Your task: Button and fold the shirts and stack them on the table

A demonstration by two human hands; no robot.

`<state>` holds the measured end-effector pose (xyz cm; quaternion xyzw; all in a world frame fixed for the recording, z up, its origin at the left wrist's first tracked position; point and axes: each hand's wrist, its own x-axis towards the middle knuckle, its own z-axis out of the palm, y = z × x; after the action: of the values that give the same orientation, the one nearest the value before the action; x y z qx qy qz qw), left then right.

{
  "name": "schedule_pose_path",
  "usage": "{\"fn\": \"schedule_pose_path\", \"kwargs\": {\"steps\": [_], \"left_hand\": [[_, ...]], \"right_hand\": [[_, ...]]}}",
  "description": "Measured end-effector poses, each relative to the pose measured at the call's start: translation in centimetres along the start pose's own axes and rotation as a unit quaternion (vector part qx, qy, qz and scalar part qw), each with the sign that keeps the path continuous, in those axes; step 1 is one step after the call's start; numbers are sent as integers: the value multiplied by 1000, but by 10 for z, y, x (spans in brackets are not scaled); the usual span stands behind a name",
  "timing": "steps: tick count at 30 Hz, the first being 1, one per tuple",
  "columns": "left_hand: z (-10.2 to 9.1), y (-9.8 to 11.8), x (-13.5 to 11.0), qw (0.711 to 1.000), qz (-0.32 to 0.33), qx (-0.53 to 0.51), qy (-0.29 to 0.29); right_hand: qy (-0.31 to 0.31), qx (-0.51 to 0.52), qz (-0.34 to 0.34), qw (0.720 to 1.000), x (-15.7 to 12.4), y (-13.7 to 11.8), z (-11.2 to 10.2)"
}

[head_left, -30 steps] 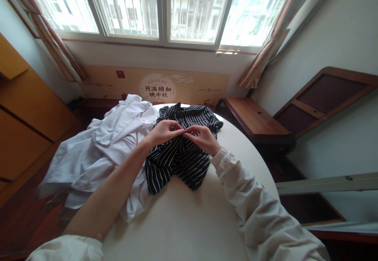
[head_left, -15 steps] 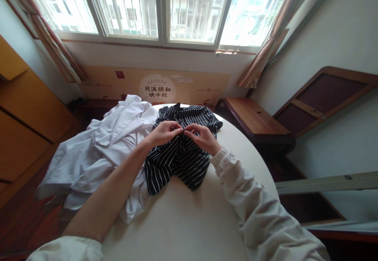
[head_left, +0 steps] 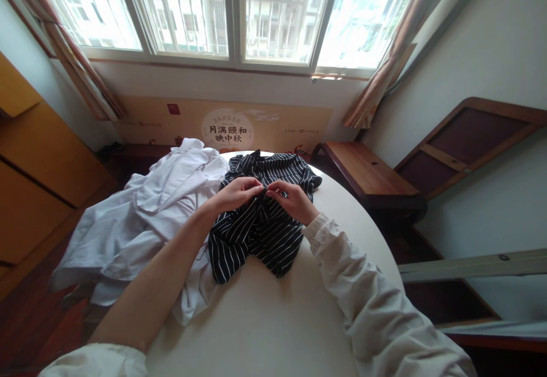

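A black garment with white stripes [head_left: 276, 249] lies crumpled on the round white table [head_left: 265, 331], its two lower ends pointing toward me. Over its middle, my left hand [head_left: 240, 192] comes in from the left, thumb and fingers pinched on a small dark bit of the striped garment. Close beside it on the right, my right hand [head_left: 294, 199] pinches the same spot, fingertips almost touching the left ones. The exact piece between the fingertips is too small to make out, though it appears to be part of the garment.
White cloth [head_left: 158, 189] is heaped at the left and hangs over the table's edge. A wooden bench [head_left: 367, 166] stands behind on the right, near a leaning framed panel [head_left: 465, 143]. Yellow cabinets [head_left: 38, 166] are at the left, and a printed board [head_left: 273, 126] sits under the window.
Both hands stay at the same spot on the striped garment. The fingertips have shifted only very slightly, and the whole view has dropped a little.
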<state>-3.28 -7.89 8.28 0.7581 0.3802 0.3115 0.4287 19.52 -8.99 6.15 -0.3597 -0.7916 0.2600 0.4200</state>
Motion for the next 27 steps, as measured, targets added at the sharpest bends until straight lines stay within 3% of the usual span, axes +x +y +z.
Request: {"fn": "schedule_pose_path", "kwargs": {"steps": [5,14,27], "left_hand": [[4,0,1,999,21,22,21],[12,-12,7,999,-16,-45,-3],[18,-9,0,988,-55,-145,-26]], "right_hand": [[13,-21,-25,999,-1,0,0],[31,-132,-104,985,0,3,0],[46,-140,-129,981,-7,17,3]]}}
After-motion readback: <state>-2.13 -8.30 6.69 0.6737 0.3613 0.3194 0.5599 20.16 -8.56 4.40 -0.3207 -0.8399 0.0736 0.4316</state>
